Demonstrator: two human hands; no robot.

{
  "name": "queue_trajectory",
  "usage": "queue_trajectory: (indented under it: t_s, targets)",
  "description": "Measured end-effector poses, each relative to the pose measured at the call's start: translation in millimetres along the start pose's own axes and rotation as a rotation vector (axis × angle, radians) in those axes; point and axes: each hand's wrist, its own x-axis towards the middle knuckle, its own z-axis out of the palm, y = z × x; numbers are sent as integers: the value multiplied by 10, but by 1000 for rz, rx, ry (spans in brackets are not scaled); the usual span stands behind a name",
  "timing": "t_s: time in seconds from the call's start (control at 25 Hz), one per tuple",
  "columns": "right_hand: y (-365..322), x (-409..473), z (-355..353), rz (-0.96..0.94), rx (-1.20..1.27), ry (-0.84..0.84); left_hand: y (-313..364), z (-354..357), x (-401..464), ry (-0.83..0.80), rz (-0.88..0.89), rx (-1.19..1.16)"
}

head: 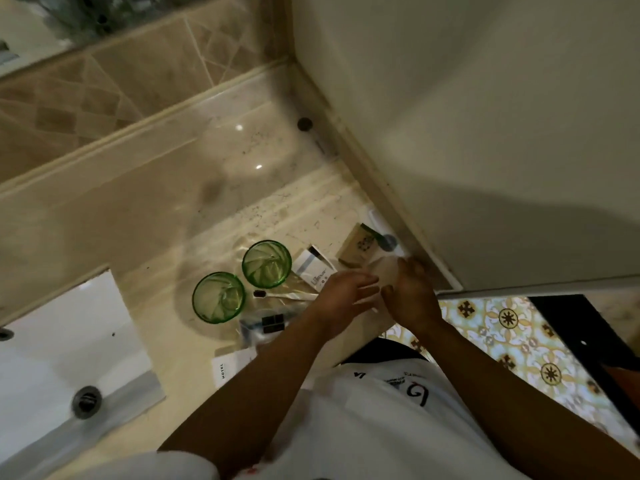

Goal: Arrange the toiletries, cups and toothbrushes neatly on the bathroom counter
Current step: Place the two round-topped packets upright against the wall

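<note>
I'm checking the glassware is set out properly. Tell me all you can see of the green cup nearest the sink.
The green cup nearest the sink looks like translucent green glass with swirled ribbing. It stands upright on the marble counter, mouth open and apparently empty, beside a second green cup, with a narrow gap between them. No hand touches it.

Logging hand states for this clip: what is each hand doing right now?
Left hand: fingers straight, touching the pale wrapped item; open.
Right hand: fingers curled round the same pale wrapped item, holding it.

A marble counter (180, 188) carries two green glass cups (219, 296) (266, 264) centrally; small toiletry boxes (314, 270) at three o'clock.
</note>
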Motion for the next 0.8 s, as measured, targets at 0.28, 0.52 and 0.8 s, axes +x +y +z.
queue_trajectory:
  t_s: [0.28,0.52,0.8]
  targets:
    - [199,-39,24,82,207,11,24,368,366,125,-41,204]
    - [180,97,-36,276,473,-42,-54,375,410,93,-128,75]
    - [208,214,-69,318,433,-28,-51,493,407,98,-145,108]
